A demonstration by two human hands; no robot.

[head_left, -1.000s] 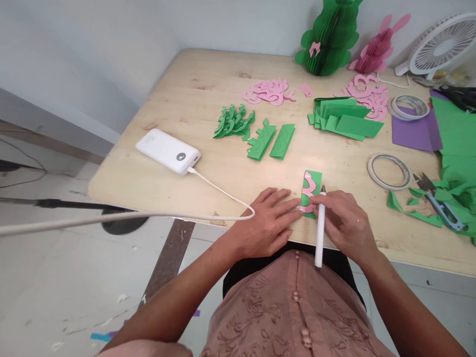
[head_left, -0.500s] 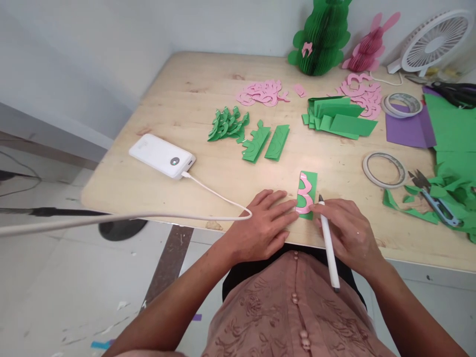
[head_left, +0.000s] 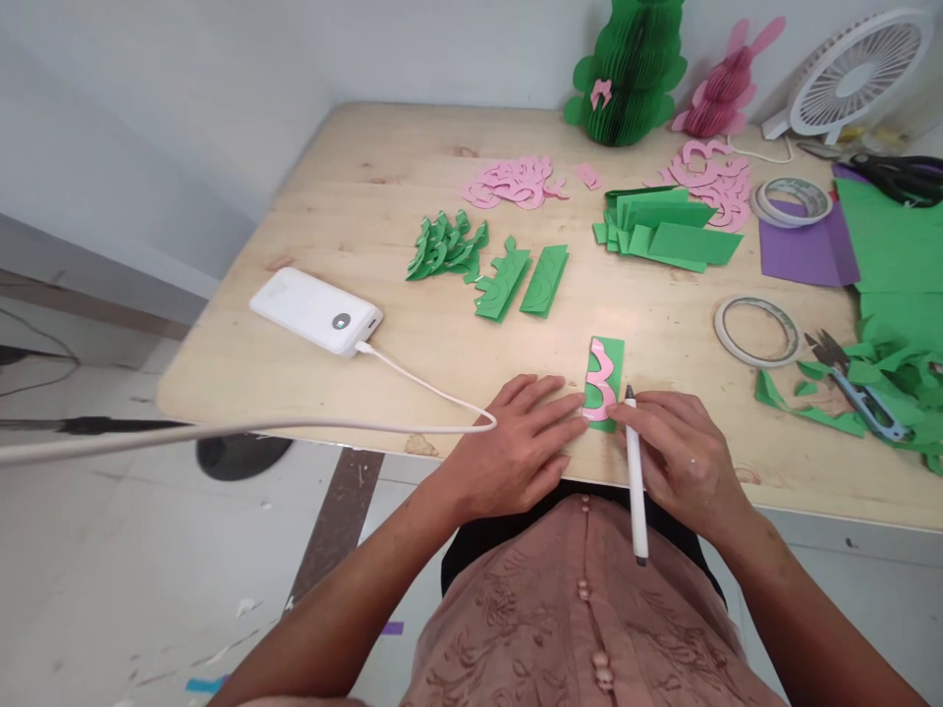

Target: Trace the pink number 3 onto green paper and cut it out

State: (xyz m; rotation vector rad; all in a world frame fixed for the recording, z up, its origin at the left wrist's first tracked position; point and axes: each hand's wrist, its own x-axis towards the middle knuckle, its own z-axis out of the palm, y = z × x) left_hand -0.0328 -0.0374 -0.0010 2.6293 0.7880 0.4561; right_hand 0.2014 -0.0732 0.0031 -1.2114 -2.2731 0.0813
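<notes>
A small green paper strip (head_left: 611,368) lies near the table's front edge, with a curvy pink paper cutout (head_left: 599,401) on top, along its left side. My left hand (head_left: 520,447) rests flat on the table, fingers apart, its fingertips touching the strip's lower left edge. My right hand (head_left: 685,457) grips a white pen (head_left: 637,491) between the fingers, the dark tip pointing away from me. Its index fingertip touches the lower right of the cutout. Beyond the strip lie a folded green strip with drawn curves (head_left: 545,280) and a partly cut green piece (head_left: 505,285).
A white power bank (head_left: 316,309) with a cable (head_left: 419,383) is at left. Green cutouts (head_left: 446,245), pink cutouts (head_left: 512,182) and folded green strips (head_left: 663,226) lie farther back. Tape rolls (head_left: 757,331), snips (head_left: 859,383) and paper scraps are at right. A fan (head_left: 859,74) stands behind.
The camera view has shifted slightly. The pen in my right hand has swung a little more upright. My left hand stays flat beside the strip.
</notes>
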